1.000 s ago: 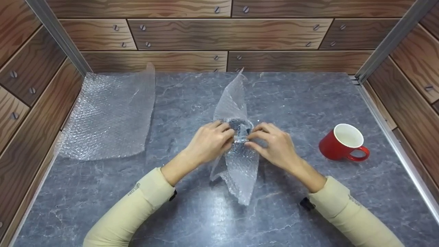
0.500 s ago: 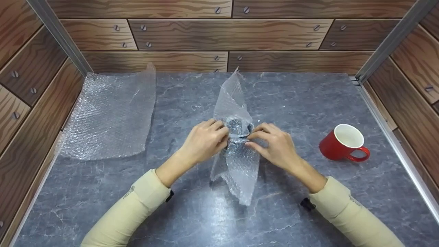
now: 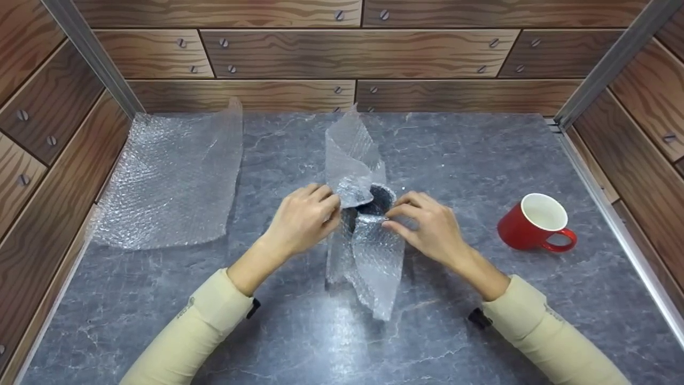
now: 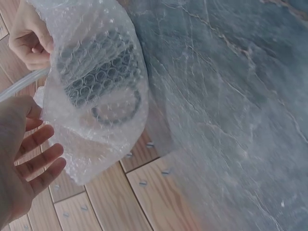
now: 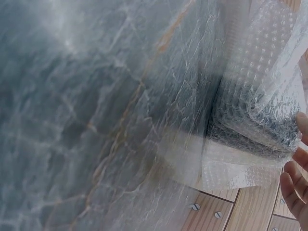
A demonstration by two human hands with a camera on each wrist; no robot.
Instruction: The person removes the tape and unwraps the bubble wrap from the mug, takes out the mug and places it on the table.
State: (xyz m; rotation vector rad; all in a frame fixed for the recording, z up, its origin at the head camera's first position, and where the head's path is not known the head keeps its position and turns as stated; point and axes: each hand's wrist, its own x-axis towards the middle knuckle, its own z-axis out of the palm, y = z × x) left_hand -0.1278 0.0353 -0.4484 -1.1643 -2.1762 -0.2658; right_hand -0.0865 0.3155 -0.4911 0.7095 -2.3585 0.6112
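Note:
A dark mug [image 3: 381, 199] stands in the middle of the table inside a sheet of bubble wrap [image 3: 378, 256], whose loose ends point to the back and front. The mug's body and handle show through the wrap [image 4: 98, 72] in the left wrist view. My left hand [image 3: 307, 218] pinches the wrap's edge left of the mug, with thumb and forefinger together and the other fingers apart. At the right side of the rim, my right hand [image 3: 432, 227] pinches the wrap between thumb and fingertips. A dark gap into the mug shows between the two flaps.
A red mug [image 3: 523, 229] with a white inside stands upright on the right, its handle toward the right front. Another bubble wrap sheet [image 3: 171, 182] lies flat at the left. Wood-patterned walls [image 3: 352, 53] border the grey marbled table [image 3: 459, 155] at the back and sides.
My left hand has drawn the wrap's flap leftward off the mug's top, uncovering its dark opening. The wrap's rear tip has swung left. My right hand has stayed in place.

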